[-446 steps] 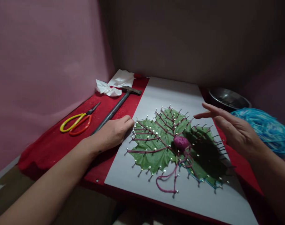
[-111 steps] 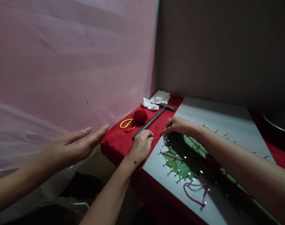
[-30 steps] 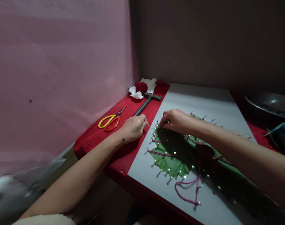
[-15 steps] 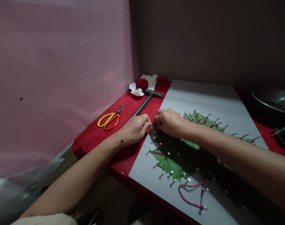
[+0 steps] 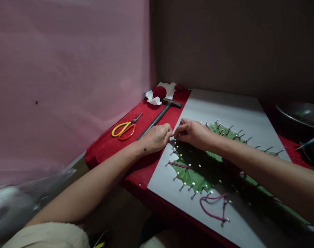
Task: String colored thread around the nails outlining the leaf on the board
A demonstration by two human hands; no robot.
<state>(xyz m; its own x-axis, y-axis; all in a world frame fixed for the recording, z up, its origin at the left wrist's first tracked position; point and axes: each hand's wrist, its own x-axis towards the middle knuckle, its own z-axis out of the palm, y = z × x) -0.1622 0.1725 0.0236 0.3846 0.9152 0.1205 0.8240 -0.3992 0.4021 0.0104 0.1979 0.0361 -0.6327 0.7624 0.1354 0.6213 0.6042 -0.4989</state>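
Observation:
My left hand (image 5: 159, 137) is closed in a pinch at the left edge of a white board (image 5: 221, 103). Almost touching it, my right hand (image 5: 195, 133) pinches too, above the leaf's left tip. Whatever lies between the fingertips is too small to make out. Under my right forearm, a large green leaf (image 5: 194, 177) lies on the board, ringed by several upright nails (image 5: 269, 148). Purple yarn (image 5: 211, 216) loops around nails at the near side, and another strand crosses the leaf's left lobe. My right arm and its shadow cover much of the leaf.
Left of the board, scissors (image 5: 124, 130) with yellow and orange handles and a hammer (image 5: 157, 120) lie on red cloth (image 5: 136, 168). Behind them sits a red yarn ball (image 5: 160, 92) beside white paper (image 5: 154, 100). A metal bowl (image 5: 300, 113) stands at right; a pink wall (image 5: 69, 86) rises at left.
The view has shifted slightly, so the scene sits a little farther right. Both hands stay close together at the board's edge, still pinching, with a slightly wider gap between them.

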